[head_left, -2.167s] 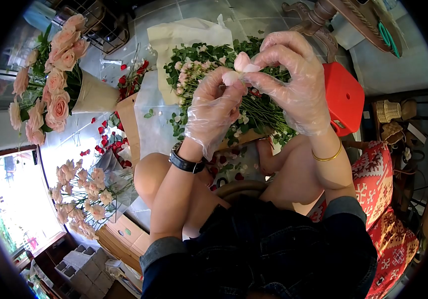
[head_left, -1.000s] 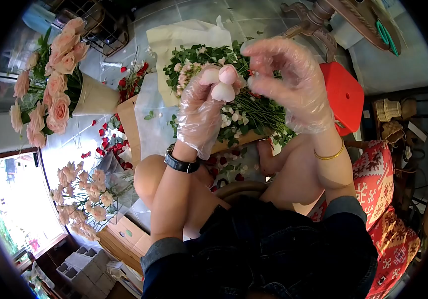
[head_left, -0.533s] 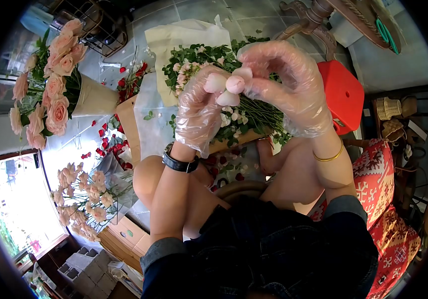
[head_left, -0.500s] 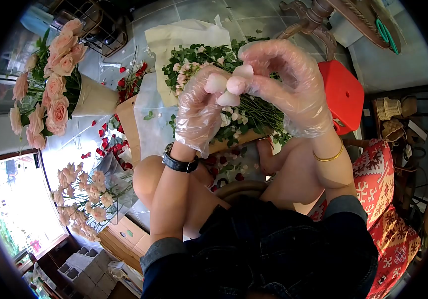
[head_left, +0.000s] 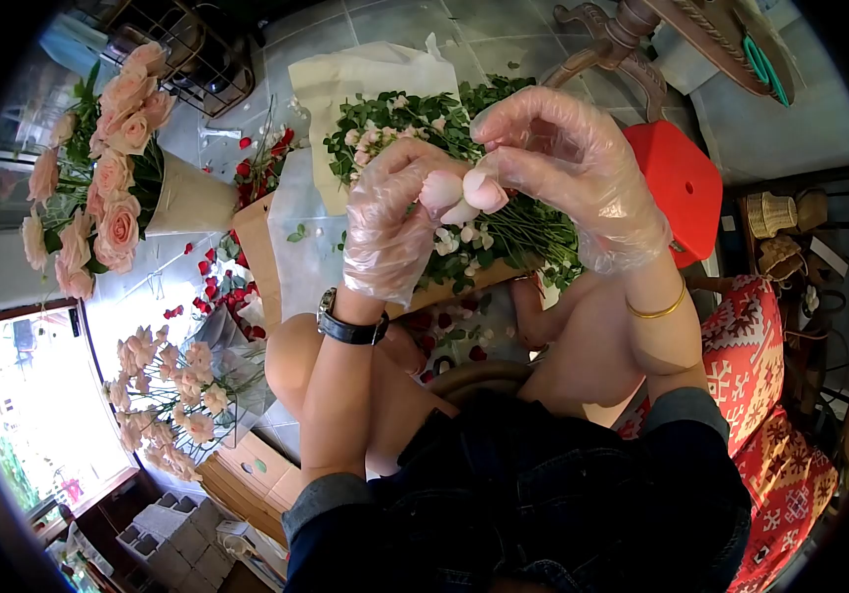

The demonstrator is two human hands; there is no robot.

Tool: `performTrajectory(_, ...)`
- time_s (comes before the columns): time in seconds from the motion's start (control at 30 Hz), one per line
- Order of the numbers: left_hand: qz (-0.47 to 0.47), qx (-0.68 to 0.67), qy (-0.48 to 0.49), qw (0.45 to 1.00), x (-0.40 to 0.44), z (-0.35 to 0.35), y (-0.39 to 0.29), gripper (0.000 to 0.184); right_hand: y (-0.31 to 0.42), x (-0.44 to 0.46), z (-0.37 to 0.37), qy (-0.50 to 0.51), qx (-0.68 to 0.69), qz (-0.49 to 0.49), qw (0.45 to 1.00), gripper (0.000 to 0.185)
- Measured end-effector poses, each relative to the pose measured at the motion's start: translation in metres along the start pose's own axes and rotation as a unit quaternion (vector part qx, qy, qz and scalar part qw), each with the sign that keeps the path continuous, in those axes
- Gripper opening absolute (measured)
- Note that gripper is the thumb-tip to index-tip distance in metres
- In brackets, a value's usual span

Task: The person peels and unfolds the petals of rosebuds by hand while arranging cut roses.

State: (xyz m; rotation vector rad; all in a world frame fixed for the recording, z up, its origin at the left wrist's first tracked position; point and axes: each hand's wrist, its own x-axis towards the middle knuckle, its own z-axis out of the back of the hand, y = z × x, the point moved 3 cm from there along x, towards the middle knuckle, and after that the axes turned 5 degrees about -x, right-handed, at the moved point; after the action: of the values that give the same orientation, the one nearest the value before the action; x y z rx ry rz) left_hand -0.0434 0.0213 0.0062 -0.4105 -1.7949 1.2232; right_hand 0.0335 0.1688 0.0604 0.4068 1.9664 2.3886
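Rosebud (head_left: 485, 193) sits between the left grip (head_left: 385, 222), which pinches it, and the right grip (head_left: 593, 183), whose hold I cannot tell.

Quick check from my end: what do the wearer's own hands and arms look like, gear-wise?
The left hand and right hand wear thin, clear, crinkled plastic gloves. A watch with a black strap circles the left wrist; a slim gold-coloured bangle circles the right forearm. Dark sleeves end in lighter grey-blue turned-up cuffs.
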Motion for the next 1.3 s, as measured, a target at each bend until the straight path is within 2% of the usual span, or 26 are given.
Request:
performTrajectory(0.1,0.019,-0.049,0.008,0.999,0.0,0.003,0.002,0.022,-0.001,0.001,0.0,0.016,-0.03,0.035,0.999,0.014)
performTrajectory(0.17,-0.042,0.042,0.01,0.998,-0.003,0.007,0.005,0.026,-0.007,0.001,-0.001,0.068,-0.028,0.02,0.997,0.014)
performTrajectory(0.3,-0.038,0.075,0.017,0.996,-0.002,0.007,0.001,0.029,-0.006,0.0,-0.004,0.096,0.017,-0.027,0.995,0.014)
performTrajectory(0.4,-0.016,0.038,-0.017,0.999,-0.002,0.007,0.001,0.028,-0.007,0.001,-0.004,0.114,0.065,-0.04,0.991,0.014)
performTrajectory(0.5,-0.04,0.079,0.0,0.996,0.002,0.003,-0.003,0.023,-0.01,0.001,-0.003,0.134,0.092,-0.066,0.984,0.014)
performTrajectory(0.57,-0.033,-0.048,-0.049,0.997,0.001,-0.004,-0.007,0.014,-0.013,0.001,-0.002,0.149,0.128,-0.067,0.978,0.018)
performTrajectory(0.7,-0.025,-0.103,-0.076,0.991,-0.001,-0.005,-0.005,0.015,-0.008,-0.002,0.0,0.116,0.174,-0.078,0.975,0.02)
performTrajectory(0.77,0.003,-0.149,-0.047,0.988,0.001,-0.005,-0.007,0.014,0.005,0.0,0.0,0.03,0.085,-0.023,0.996,0.021)
performTrajectory(0.8,0.003,-0.149,-0.047,0.988,0.0,-0.005,-0.007,0.014,0.005,-0.001,0.001,0.03,0.085,-0.023,0.996,0.021)
performTrajectory(0.87,0.027,-0.113,-0.061,0.991,-0.001,-0.006,-0.004,0.012,0.01,-0.001,0.003,0.023,0.086,0.055,0.995,0.018)
performTrajectory(0.9,0.026,-0.113,-0.061,0.991,0.0,-0.005,-0.006,0.012,0.01,-0.001,0.002,0.024,0.086,0.055,0.995,0.018)
performTrajectory(0.97,0.059,-0.125,-0.007,0.99,0.002,-0.008,-0.009,0.011,0.013,-0.002,0.001,0.016,-0.007,0.093,0.995,0.017)
performTrajectory(1.1,0.062,-0.077,-0.018,0.995,0.0,-0.009,-0.008,0.014,0.013,-0.001,0.003,0.019,-0.046,0.106,0.993,0.015)
performTrajectory(1.13,0.089,-0.096,-0.03,0.991,-0.001,-0.011,-0.009,0.014,0.014,-0.001,0.005,0.0,-0.084,0.115,0.99,0.015)
performTrajectory(1.17,0.117,-0.115,-0.041,0.986,-0.001,-0.011,-0.009,0.028,0.015,-0.001,0.006,-0.019,-0.123,0.123,0.985,0.016)
performTrajectory(1.3,0.107,-0.081,-0.023,0.991,0.0,-0.01,-0.007,0.028,0.017,0.001,0.005,-0.005,-0.217,0.169,0.961,0.015)
